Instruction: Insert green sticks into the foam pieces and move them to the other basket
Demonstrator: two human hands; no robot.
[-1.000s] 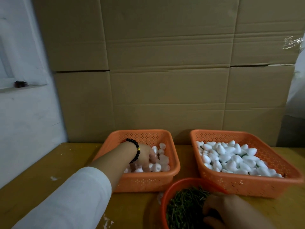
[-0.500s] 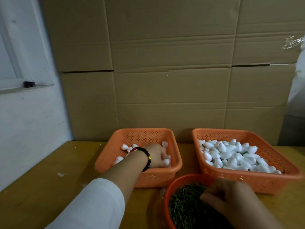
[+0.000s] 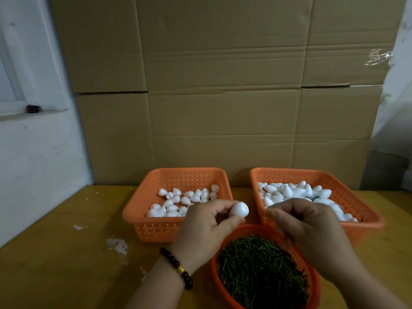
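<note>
Orange plastic marks all three containers in the head view: a left basket (image 3: 153,205) and a right basket (image 3: 356,197) stand side by side at the far edge of the yellow wooden table (image 3: 55,253), against a wall of cardboard boxes (image 3: 223,85), and a round bowl (image 3: 314,284) sits nearer the person, in front of the gap between them. The left basket holds a thin scatter of white foam pieces (image 3: 178,200); the right basket holds a fuller heap of foam pieces (image 3: 296,191). The bowl is filled with short green sticks (image 3: 258,270). Above the bowl's far rim, the left hand (image 3: 207,228) pinches one egg-shaped foam piece (image 3: 239,209) between thumb and curled fingers, raised in the air just in front of the left basket's near right corner. A dark bead bracelet (image 3: 178,267) circles that wrist. The right hand (image 3: 312,228) hovers just beside it with fingers curled and fingertips drawn together toward the foam piece; whether it grips a stick cannot be told, as the fingertips are blurred. White crumbs (image 3: 117,245) lie on the table left of the bowl.
</note>
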